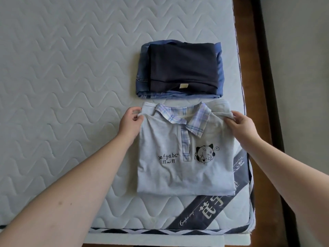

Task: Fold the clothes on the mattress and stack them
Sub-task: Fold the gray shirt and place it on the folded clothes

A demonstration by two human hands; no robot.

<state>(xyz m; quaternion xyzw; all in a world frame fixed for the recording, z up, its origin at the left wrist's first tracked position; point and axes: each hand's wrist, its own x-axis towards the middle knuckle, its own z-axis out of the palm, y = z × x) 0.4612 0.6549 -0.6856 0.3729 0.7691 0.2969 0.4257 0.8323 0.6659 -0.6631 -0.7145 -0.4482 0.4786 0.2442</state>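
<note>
Polo shirt (pixel 185 154) lies collar-away, both hands pinching shoulders.

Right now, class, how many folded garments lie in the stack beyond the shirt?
2 visible: a dark navy folded garment on top, folded blue denim jeans beneath it. More may be hidden underneath.

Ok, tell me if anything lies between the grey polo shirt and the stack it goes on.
Nothing visible does. The grey polo shirt, gripped at its shoulders by the left hand and the right hand, lies just in front of the stack of folded clothes, with only a narrow strip of bare mattress between them.
</note>
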